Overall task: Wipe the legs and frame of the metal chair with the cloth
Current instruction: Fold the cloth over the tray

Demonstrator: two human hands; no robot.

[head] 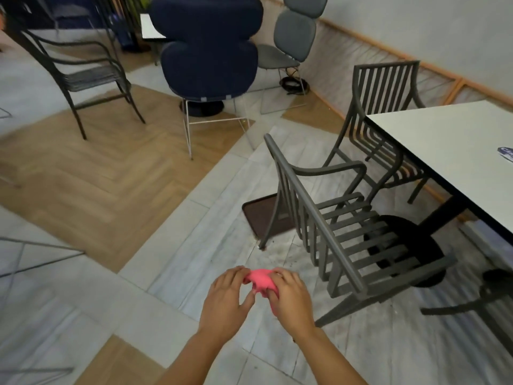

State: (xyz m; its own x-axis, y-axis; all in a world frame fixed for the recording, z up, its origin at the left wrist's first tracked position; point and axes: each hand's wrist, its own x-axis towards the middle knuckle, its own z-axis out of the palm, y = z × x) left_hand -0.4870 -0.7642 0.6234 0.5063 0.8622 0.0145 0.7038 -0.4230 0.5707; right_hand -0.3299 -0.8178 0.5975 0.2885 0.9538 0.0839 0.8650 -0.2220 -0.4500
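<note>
Both hands' fingers (236, 276) grip pink cloth (259, 280), near metal chair (333, 232) w/ open floor (166, 273) left.

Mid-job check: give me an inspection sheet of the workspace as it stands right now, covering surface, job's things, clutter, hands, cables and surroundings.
Surface: grey stone tiles meeting herringbone wood flooring; dark specks on the tiles by the chair's rear leg.
Job's things: grey slatted metal armchair upright at the white table; crumpled pink cloth not touching it.
Clutter: dark brown floor mat behind the chair.
Hands: left hand and right hand both grip the cloth.
Cables: coiled black cable under the grey padded chair.
Surroundings: navy upholstered chair, more grey metal chairs, white wall.
</note>
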